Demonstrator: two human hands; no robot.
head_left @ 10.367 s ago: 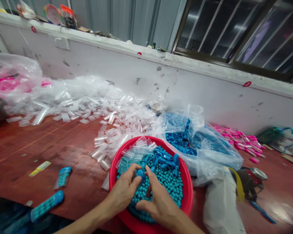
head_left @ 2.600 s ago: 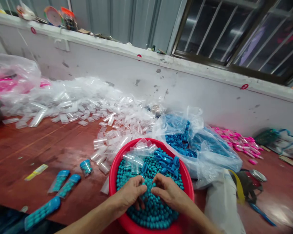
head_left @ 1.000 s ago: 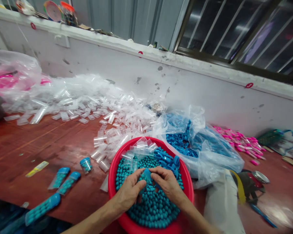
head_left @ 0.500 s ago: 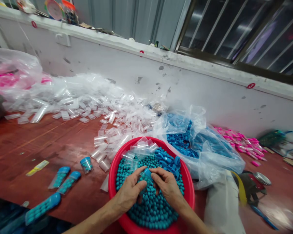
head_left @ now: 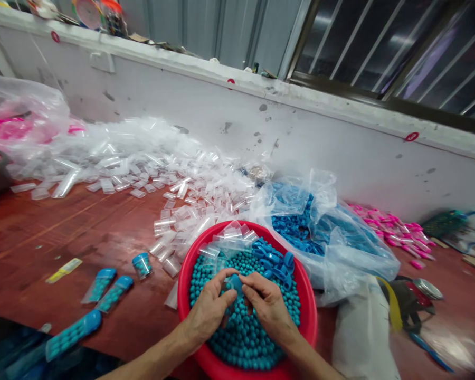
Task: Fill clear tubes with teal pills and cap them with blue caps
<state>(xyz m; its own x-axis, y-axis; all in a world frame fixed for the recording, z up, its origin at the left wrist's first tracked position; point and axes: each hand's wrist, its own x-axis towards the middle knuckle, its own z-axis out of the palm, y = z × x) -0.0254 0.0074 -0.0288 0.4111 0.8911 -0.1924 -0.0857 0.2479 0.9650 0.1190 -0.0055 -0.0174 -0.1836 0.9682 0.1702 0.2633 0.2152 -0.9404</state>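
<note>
Over a red basin (head_left: 313, 311) of teal beads (head_left: 245, 345), my left hand (head_left: 209, 303) is closed around a clear plastic tube with beads, partly hidden by its fingers. At the tube's top end is a blue cap (head_left: 235, 283), pinched by the fingertips of my right hand (head_left: 267, 301). Loose blue caps (head_left: 275, 261) lie on the beads at the basin's right, and clear tubes (head_left: 231, 237) rest at its back. Left of the basin, on the table, are capped bead-filled tubes (head_left: 116, 293) and a short one (head_left: 142, 265).
A heap of clear plastic tubes (head_left: 206, 184) spreads along the wall. Behind the basin to the right sits an open plastic bag (head_left: 336, 253) of blue caps. Pink pieces (head_left: 396, 229) lie farther right. A yellow-and-white strip (head_left: 64, 270) is at left on the red table (head_left: 134, 232).
The hands stay together over the basin. The blue cap has shifted slightly left and sits more upright between my fingers. The whole view has moved a little.
</note>
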